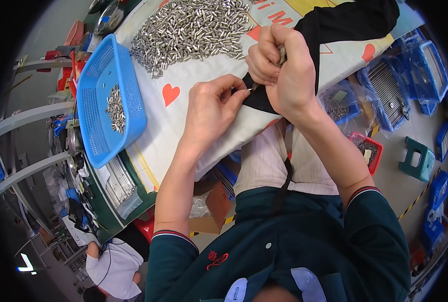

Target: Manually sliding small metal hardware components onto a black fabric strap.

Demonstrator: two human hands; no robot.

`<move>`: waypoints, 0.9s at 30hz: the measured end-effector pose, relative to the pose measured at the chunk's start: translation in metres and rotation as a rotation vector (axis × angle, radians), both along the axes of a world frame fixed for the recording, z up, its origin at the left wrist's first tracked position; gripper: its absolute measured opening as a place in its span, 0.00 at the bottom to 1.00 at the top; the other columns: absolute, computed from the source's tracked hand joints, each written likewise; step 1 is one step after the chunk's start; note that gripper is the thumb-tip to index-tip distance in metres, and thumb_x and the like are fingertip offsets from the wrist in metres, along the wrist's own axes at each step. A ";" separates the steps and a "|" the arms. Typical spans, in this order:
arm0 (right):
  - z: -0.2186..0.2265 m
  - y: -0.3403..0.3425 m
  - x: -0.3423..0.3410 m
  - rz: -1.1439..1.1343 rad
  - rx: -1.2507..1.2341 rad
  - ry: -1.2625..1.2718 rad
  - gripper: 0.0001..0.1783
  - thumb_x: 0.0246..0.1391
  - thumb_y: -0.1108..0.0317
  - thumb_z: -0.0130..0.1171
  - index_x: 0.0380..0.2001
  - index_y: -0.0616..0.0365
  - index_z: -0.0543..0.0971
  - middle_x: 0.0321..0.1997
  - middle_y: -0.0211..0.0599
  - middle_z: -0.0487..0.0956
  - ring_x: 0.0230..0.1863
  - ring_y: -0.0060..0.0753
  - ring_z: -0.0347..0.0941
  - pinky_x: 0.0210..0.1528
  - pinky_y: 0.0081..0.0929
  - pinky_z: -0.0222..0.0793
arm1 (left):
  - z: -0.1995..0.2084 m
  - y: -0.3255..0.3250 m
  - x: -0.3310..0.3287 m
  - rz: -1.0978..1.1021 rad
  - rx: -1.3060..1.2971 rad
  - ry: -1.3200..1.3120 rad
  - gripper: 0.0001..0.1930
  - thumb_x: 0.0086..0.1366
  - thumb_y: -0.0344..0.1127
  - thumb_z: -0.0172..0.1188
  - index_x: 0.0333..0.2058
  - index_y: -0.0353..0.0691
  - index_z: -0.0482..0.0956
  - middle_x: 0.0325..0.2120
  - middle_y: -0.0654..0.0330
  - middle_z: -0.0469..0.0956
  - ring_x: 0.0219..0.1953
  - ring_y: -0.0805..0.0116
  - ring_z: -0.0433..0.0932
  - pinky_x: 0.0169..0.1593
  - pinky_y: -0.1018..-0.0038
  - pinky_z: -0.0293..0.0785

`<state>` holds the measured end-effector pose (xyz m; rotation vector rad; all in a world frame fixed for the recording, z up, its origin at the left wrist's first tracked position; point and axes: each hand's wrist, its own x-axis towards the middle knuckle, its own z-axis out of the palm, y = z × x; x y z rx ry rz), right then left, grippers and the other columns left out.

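While the right hand (284,70) is clenching spare metal pins (283,54) (kept ready), the left hand (211,108) is pinching one small pin (244,90) against the black cloth (334,25).

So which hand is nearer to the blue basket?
Left. The left hand is just right of the blue basket; the right hand is further right, beyond it.

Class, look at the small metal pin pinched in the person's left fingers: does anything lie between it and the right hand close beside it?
Nothing visible does. The small metal pin sits at the tips of the left hand, and the right hand is right beside it. Only the black cloth lies underneath them, not between.
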<state>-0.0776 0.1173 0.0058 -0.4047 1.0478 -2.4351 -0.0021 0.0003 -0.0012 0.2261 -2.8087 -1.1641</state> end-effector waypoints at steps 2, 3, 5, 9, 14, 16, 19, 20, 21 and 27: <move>0.000 -0.001 0.001 0.003 0.002 0.001 0.19 0.54 0.61 0.33 0.11 0.52 0.54 0.06 0.22 0.50 0.10 0.15 0.40 0.12 0.18 0.36 | 0.000 -0.001 0.000 0.005 0.001 -0.004 0.04 0.46 0.26 0.60 0.22 0.33 0.75 0.07 0.60 0.62 0.10 0.74 0.58 0.18 0.75 0.57; 0.002 -0.002 0.002 -0.010 0.025 0.032 0.18 0.54 0.61 0.33 0.11 0.52 0.53 0.06 0.22 0.50 0.10 0.14 0.40 0.12 0.18 0.36 | 0.000 0.000 0.000 0.009 0.010 -0.008 0.04 0.46 0.26 0.60 0.21 0.32 0.75 0.07 0.60 0.62 0.10 0.74 0.58 0.18 0.75 0.57; 0.002 -0.004 0.004 -0.020 0.051 0.061 0.18 0.54 0.61 0.33 0.11 0.52 0.53 0.07 0.22 0.50 0.10 0.14 0.40 0.12 0.18 0.36 | 0.000 -0.001 -0.001 0.014 0.022 -0.014 0.04 0.46 0.26 0.60 0.21 0.32 0.75 0.07 0.59 0.62 0.10 0.74 0.58 0.18 0.75 0.57; 0.003 -0.010 0.008 -0.067 0.060 0.165 0.18 0.53 0.64 0.34 0.11 0.54 0.54 0.08 0.22 0.50 0.11 0.14 0.40 0.13 0.18 0.35 | 0.002 -0.001 -0.002 0.016 0.056 -0.028 0.04 0.45 0.25 0.60 0.21 0.31 0.74 0.07 0.59 0.62 0.11 0.74 0.58 0.18 0.75 0.57; -0.002 -0.016 0.008 -0.116 0.071 0.283 0.18 0.52 0.65 0.35 0.10 0.54 0.54 0.08 0.22 0.50 0.11 0.14 0.41 0.13 0.18 0.35 | 0.004 0.001 -0.003 0.003 0.050 -0.012 0.04 0.45 0.24 0.59 0.20 0.31 0.74 0.07 0.59 0.63 0.11 0.74 0.58 0.18 0.75 0.57; -0.001 -0.015 0.007 -0.111 0.085 0.247 0.18 0.52 0.65 0.35 0.10 0.54 0.54 0.08 0.22 0.50 0.11 0.14 0.42 0.13 0.18 0.35 | 0.003 0.000 -0.004 -0.013 0.035 -0.019 0.04 0.45 0.24 0.59 0.20 0.31 0.74 0.07 0.60 0.63 0.11 0.75 0.58 0.18 0.76 0.57; 0.000 -0.013 0.006 -0.063 0.026 0.137 0.18 0.52 0.65 0.35 0.10 0.54 0.54 0.08 0.22 0.50 0.10 0.14 0.41 0.13 0.17 0.35 | -0.004 -0.003 0.000 0.010 0.106 -0.045 0.04 0.46 0.25 0.60 0.20 0.31 0.74 0.07 0.61 0.62 0.12 0.76 0.57 0.18 0.76 0.57; 0.002 -0.010 0.002 -0.040 0.030 0.078 0.18 0.52 0.65 0.35 0.10 0.54 0.54 0.07 0.22 0.50 0.10 0.14 0.41 0.12 0.17 0.35 | -0.003 -0.003 -0.001 0.005 0.098 -0.037 0.04 0.46 0.25 0.60 0.20 0.31 0.74 0.07 0.61 0.62 0.12 0.76 0.57 0.18 0.76 0.57; 0.004 -0.005 -0.001 -0.016 0.041 0.014 0.18 0.52 0.65 0.35 0.10 0.54 0.54 0.07 0.22 0.50 0.10 0.14 0.40 0.12 0.17 0.35 | -0.004 -0.002 0.000 0.010 0.082 -0.040 0.04 0.46 0.25 0.60 0.21 0.32 0.74 0.07 0.62 0.61 0.12 0.77 0.57 0.18 0.76 0.57; -0.001 -0.006 -0.004 -0.170 0.070 0.267 0.18 0.53 0.64 0.35 0.10 0.54 0.54 0.09 0.21 0.49 0.11 0.13 0.42 0.13 0.17 0.35 | 0.004 0.001 0.001 -0.033 -0.017 -0.005 0.06 0.47 0.26 0.60 0.27 0.34 0.77 0.08 0.60 0.63 0.12 0.75 0.59 0.19 0.76 0.59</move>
